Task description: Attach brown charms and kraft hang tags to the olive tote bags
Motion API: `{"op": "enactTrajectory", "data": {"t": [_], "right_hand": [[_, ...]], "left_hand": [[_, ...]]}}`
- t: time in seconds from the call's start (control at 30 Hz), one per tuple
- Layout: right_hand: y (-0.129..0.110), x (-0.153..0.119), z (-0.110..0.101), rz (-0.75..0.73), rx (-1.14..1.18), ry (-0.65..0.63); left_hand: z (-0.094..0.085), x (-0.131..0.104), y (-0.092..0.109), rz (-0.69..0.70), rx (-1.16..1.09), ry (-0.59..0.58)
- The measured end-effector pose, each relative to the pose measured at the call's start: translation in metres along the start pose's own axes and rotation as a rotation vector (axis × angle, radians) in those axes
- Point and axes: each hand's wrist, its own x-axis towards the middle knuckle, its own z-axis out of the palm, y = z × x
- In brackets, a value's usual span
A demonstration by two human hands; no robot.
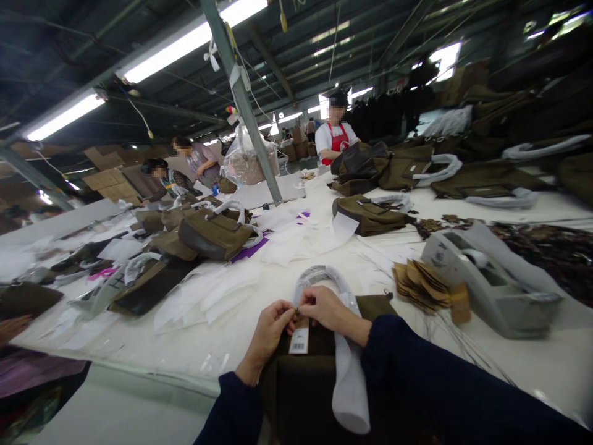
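Both my hands meet over a dark olive and black handbag (306,386) at the table's near edge. My left hand (273,327) pinches at the upper end of a hang tag (299,342) with a white barcode label. From the other side, my right hand (324,309) is closed with its fingertips against the left ones. A tiny dark piece shows between the fingertips, too small to make out. Behind my right wrist loops the bag's handle (319,272), wrapped in pale padding. A white wrap (351,395) hangs down the bag's front below it.
At the right stand a grey tape dispenser (491,284), a fan of brown tags (419,287) and thin cords. Thin white sheets (208,290) and several olive bags (215,232) cover the left. A metal post (250,117) rises mid-table. Several co-workers stand around, one in a red apron (338,141).
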Motion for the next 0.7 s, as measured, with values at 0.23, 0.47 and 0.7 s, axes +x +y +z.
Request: {"op": "enactTrajectory", "data": {"t": [0.23, 0.47, 0.7], "right_hand": [[-0.0005, -0.0022, 0.0022, -0.028, -0.128, 0.024], [-0.0033, -0.003, 0.0028, -0.041, -0.191, 0.076], [0.0038, -0.0042, 0.0002, -0.02, -0.137, 0.028]], "left_hand": [[0.0035, 0.0002, 0.0038, 0.019, 0.082, -0.02], [0.0037, 0.0001, -0.0007, 0.012, 0.057, -0.005], [0.0037, -0.0031, -0.0028, -0.017, 0.006, 0.031]]}}
